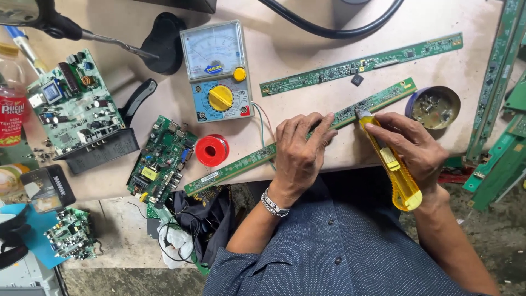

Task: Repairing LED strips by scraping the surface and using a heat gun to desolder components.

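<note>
Nearby: analog multimeter (pixel 218 71), red solder spool (pixel 212 150), round flux tin (pixel 435 107), second strip board (pixel 361 63). Left hand (pixel 300 156) flat, fingers spread, pinning long green circuit strip (pixel 246 162) at bench edge. Right hand (pixel 413 148) fisted round yellow utility knife (pixel 392 164), blade tip on strip.

A grey analog meter with a pale dial face (pixel 211 48) and small blue-yellow oval label (pixel 214 69) stands at the desk's (pixel 307 60) far middle. Far left of the meter stands a clear plastic bottle with a red label (pixel 11 118). Below that bottle lies a small black packet with a white rectangular sticker (pixel 59 185).
</note>
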